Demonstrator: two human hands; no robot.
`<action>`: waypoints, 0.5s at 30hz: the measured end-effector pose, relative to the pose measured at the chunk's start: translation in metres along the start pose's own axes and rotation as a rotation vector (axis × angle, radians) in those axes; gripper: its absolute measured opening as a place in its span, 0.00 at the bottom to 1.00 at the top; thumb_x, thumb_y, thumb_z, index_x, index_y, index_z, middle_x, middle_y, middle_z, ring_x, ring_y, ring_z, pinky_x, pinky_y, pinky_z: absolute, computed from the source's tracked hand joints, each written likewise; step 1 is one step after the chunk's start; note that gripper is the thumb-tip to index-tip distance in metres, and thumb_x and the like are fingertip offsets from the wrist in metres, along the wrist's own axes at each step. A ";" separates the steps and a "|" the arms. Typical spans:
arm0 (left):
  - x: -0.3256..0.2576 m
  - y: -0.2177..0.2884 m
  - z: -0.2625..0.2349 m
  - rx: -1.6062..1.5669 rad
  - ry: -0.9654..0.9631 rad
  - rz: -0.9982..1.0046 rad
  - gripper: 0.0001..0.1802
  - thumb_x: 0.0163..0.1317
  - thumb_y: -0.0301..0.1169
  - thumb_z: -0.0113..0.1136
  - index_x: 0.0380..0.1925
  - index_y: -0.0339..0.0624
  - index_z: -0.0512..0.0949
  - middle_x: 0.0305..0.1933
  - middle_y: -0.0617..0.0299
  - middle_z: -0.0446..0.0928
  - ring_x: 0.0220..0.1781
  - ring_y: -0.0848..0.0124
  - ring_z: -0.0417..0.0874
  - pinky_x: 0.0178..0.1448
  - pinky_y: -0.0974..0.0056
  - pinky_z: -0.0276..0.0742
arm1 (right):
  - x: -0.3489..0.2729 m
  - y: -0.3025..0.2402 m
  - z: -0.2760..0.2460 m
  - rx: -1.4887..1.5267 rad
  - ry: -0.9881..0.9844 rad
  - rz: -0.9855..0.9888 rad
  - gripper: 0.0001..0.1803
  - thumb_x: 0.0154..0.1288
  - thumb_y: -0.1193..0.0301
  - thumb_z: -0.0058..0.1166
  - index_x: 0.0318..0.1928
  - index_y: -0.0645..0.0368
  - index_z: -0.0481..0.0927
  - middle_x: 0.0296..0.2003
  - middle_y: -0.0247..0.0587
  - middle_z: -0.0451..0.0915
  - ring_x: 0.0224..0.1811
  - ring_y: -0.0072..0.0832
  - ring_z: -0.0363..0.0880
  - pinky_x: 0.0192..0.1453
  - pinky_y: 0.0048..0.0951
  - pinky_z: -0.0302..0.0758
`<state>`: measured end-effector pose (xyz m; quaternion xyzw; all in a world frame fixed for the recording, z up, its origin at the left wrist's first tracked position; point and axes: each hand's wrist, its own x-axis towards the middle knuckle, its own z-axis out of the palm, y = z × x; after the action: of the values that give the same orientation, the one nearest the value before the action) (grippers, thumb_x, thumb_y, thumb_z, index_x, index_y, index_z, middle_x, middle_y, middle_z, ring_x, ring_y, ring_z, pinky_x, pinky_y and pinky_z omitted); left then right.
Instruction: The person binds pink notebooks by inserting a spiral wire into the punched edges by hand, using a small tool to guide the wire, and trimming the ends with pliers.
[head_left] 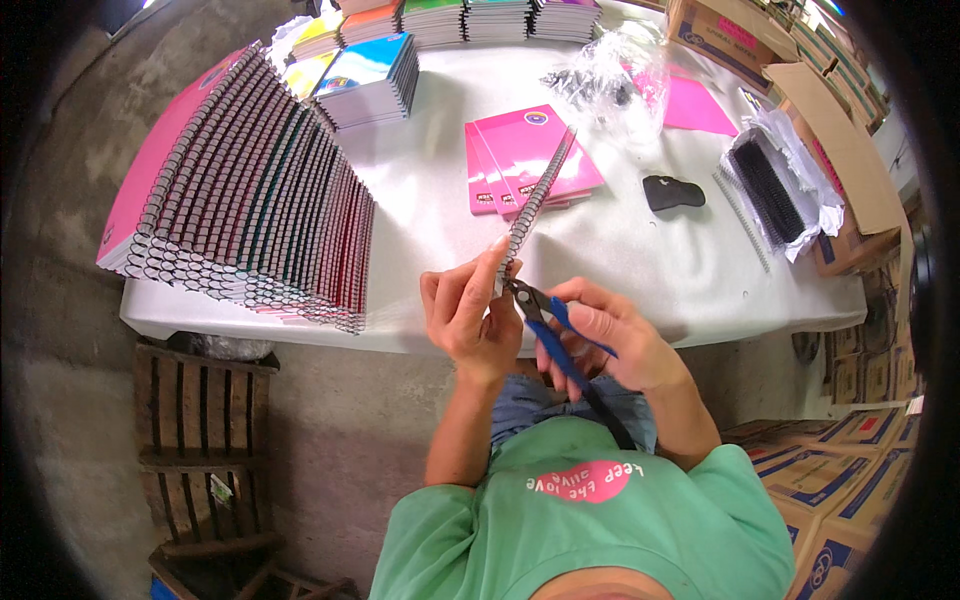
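Up close, a wire spiral binding [533, 205] is held at its near end while blue-handled pliers [545, 325] meet it.

Its long axis runs diagonally, from the near end at the left hand [468, 312] up and away to the right, the far tip pointing over the pink notebooks [525, 160] on the white table [640, 260]. The left hand's fingers are closed, pinching the spiral's lower end just above the table's front edge. The right hand [615, 335] is wrapped shut around the pliers' handles, the dark tips touching the spiral's near end. A fanned stack of bound notebooks [250, 200] lies to the left, a black object [672, 192] and loose black spirals [775, 190] to the right.
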<state>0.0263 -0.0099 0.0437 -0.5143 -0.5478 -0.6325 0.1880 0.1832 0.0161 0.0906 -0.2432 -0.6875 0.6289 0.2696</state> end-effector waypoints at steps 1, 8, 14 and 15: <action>0.000 0.000 -0.001 -0.002 0.016 0.008 0.22 0.44 0.19 0.67 0.43 0.40 0.81 0.31 0.65 0.80 0.27 0.71 0.69 0.36 0.67 0.63 | 0.000 0.005 0.001 0.087 -0.024 0.032 0.21 0.66 0.61 0.51 0.55 0.58 0.74 0.49 0.45 0.74 0.52 0.31 0.72 0.54 0.28 0.67; 0.026 -0.015 -0.009 -0.330 0.202 -0.307 0.22 0.62 0.22 0.54 0.58 0.33 0.68 0.27 0.65 0.75 0.26 0.83 0.67 0.29 0.77 0.62 | 0.006 0.037 -0.036 -0.787 0.176 -0.211 0.23 0.59 0.65 0.56 0.55 0.55 0.74 0.42 0.49 0.72 0.46 0.45 0.71 0.54 0.39 0.66; 0.076 0.008 -0.052 -0.707 0.325 -0.284 0.27 0.69 0.29 0.46 0.67 0.39 0.55 0.24 0.67 0.73 0.33 0.80 0.78 0.42 0.72 0.77 | -0.007 0.098 -0.102 -1.269 0.247 0.058 0.25 0.60 0.55 0.54 0.58 0.44 0.72 0.51 0.45 0.67 0.58 0.43 0.64 0.65 0.49 0.55; 0.084 0.009 -0.059 -0.777 0.300 -0.230 0.29 0.69 0.29 0.45 0.68 0.43 0.50 0.30 0.59 0.77 0.36 0.76 0.81 0.44 0.69 0.78 | 0.001 0.098 -0.106 -1.209 0.279 0.156 0.29 0.63 0.51 0.49 0.62 0.47 0.67 0.58 0.43 0.63 0.64 0.39 0.59 0.69 0.52 0.49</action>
<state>-0.0260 -0.0378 0.1274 -0.3848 -0.2893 -0.8763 -0.0138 0.2538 0.1036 -0.0005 -0.4819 -0.8604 0.1087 0.1249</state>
